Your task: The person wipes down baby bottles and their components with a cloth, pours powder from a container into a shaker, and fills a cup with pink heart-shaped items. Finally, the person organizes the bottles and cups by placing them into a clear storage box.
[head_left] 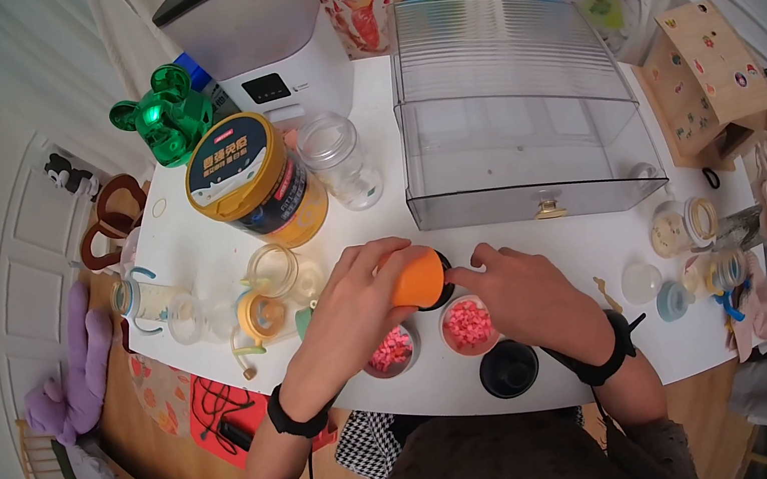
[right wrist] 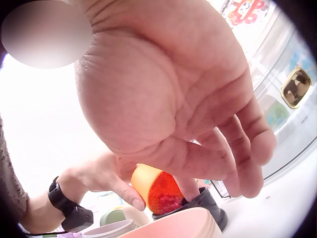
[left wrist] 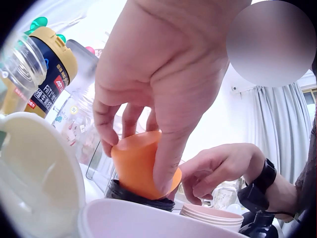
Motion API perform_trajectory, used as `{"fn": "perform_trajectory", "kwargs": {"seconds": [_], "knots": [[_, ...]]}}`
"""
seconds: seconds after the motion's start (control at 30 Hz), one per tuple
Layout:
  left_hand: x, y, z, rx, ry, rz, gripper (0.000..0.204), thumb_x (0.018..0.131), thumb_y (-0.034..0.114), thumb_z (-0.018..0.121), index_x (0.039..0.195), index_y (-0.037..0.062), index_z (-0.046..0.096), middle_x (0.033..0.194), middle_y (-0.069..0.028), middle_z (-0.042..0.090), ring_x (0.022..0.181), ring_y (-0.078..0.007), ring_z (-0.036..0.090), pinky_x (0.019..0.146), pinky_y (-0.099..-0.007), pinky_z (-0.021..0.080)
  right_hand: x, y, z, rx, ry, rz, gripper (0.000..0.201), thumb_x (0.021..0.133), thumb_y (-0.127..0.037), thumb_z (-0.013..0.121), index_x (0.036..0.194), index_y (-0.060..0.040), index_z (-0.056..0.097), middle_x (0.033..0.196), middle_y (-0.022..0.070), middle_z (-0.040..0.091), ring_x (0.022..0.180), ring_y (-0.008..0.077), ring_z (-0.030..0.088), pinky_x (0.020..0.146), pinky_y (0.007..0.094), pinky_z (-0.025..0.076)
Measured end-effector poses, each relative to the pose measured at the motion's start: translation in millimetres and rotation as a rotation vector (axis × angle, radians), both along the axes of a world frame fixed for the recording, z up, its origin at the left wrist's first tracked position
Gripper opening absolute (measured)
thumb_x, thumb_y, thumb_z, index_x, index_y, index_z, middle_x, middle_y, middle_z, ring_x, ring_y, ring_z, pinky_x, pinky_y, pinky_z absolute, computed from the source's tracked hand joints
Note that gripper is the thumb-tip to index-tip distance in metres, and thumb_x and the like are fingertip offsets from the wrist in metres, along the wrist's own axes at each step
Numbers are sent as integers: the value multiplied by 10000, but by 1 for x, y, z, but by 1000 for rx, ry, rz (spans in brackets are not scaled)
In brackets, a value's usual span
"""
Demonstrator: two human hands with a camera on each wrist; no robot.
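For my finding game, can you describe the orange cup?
Find the clear box on the white table. Below it in the head view, the left hand holds the orange cup tipped. Unlike two nearby cups of pink bits, it's bright orange.

Soft light, white glare in wrist views, dark fisheye edges.

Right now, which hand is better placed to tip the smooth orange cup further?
Probably the left hand: it grips the smooth orange cup, tilted at the round black container. The right hand is close beside the cup but does not grip it.
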State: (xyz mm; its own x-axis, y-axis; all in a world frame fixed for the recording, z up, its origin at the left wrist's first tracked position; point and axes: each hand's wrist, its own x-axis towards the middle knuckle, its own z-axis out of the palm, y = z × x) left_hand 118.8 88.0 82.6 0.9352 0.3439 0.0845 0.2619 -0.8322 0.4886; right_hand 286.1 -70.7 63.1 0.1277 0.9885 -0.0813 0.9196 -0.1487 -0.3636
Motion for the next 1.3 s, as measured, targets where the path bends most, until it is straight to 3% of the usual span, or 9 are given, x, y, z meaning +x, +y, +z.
{"fn": "perform_trajectory", "kwargs": {"seconds": [0.13,0.2,0.3,0.53,0.6,0.67,0.97,1.13,1.3], "knots": [[-2,0,0,90,-44,-39,689,683,59,832,1326,125,594,1315,-79,597,1188,-322,563,1003,-423,492,-1,-1,-4,8,-2,3,518,798,4,661,1296,-134,631,1139,157,617,951,330,680,802,396,566],[-3,1,2,139,-11,-52,694,679,44,821,1328,116,584,1322,-75,586,1182,-316,558,1001,-428,492,-2,-1,-8,126,-20,27,443,770,-65,712,1210,-58,660,1053,188,624,879,344,693,741,410,585],[-4,-2,8,113,-30,-59,691,685,45,819,1331,112,584,1318,-88,587,1197,-323,562,1006,-434,486,-3,0,-4,59,4,-14,478,799,10,652,1262,-103,644,1115,155,609,935,330,677,791,399,568],[-23,3,12,-218,-113,169,770,705,24,823,1401,106,506,1311,-130,554,1207,-361,565,1019,-425,476,-5,6,-7,138,7,-36,422,799,0,641,1207,-99,674,1023,149,586,878,320,666,752,402,566],[-29,3,11,-297,-114,234,785,699,12,822,1407,101,493,1305,-135,548,1213,-361,561,1025,-416,474,-8,11,-14,175,-76,-5,322,759,-104,688,1072,-32,700,1014,195,601,837,319,665,664,414,572],[-35,4,9,-196,-107,219,773,660,4,846,1361,87,532,1299,-120,562,1202,-314,591,967,-381,509,-13,18,-11,117,-89,-1,321,749,-120,699,1061,-45,708,1012,185,598,835,310,664,647,405,566],[-48,3,12,-190,-140,167,721,633,27,846,1295,71,563,1252,-135,600,1195,-344,585,1015,-404,482,-19,27,-22,201,-102,18,334,719,-151,735,1051,-112,733,1017,145,589,871,314,647,669,407,559],[-50,-1,14,-202,-135,130,749,666,-20,809,1347,71,510,1301,-135,559,1227,-359,559,1021,-405,482,-20,28,-23,122,-137,28,368,721,-144,738,1089,-138,739,1028,148,584,925,322,635,699,414,557],[-54,-1,15,-194,-121,140,753,664,-23,810,1347,61,505,1310,-139,556,1229,-355,562,1015,-399,486,-20,27,-16,208,-139,17,373,710,-127,743,1083,-134,743,1056,152,578,940,329,619,719,423,557]]}}
